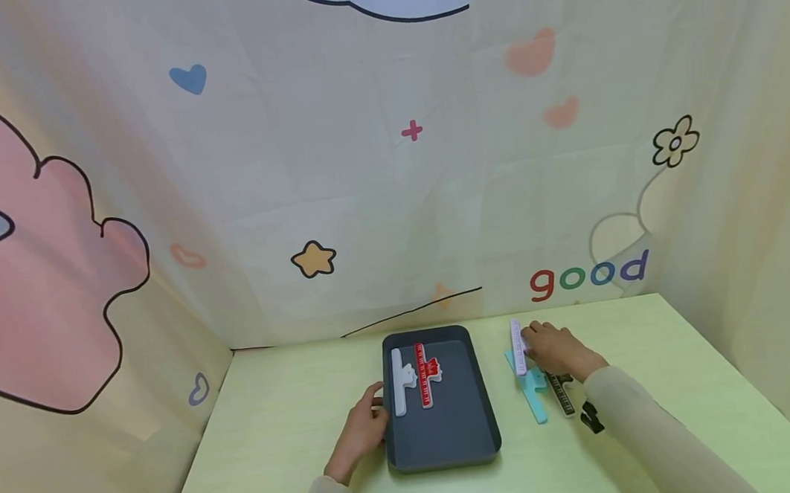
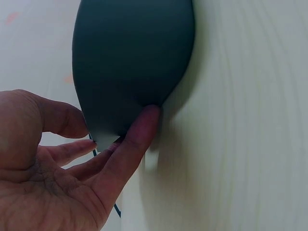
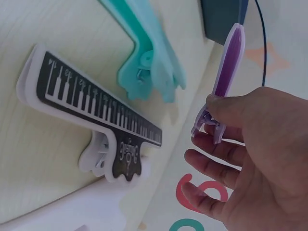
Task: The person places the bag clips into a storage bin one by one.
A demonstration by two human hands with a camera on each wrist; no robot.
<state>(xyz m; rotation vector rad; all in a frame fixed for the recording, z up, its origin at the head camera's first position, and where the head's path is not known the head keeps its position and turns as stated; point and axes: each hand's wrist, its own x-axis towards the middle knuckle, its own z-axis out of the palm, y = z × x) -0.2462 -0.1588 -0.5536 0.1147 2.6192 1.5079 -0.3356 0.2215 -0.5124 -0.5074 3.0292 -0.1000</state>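
Note:
A dark grey tray point(image 1: 445, 441) lies on the table with a white clip point(image 1: 398, 384) and a red clip point(image 1: 424, 379) in it. My left hand point(image 1: 363, 427) grips the tray's left side; in the left wrist view its fingertips meet the outer wall and rim. To the right of the tray, my right hand point(image 1: 556, 348) pinches a lilac clip point(image 1: 518, 348) between thumb and fingers. Its purple inner side faces the right wrist camera. Below that hand lie a turquoise clip point(image 1: 532, 396) and a black-and-white piano-key clip point(image 3: 96, 96).
The pale wooden table point(image 1: 276, 402) meets a printed curtain point(image 1: 366, 203) at its back edge. Curtain also hangs on both sides. A pale white shape point(image 3: 82, 207) fills the lower left of the right wrist view, beside the piano-key clip.

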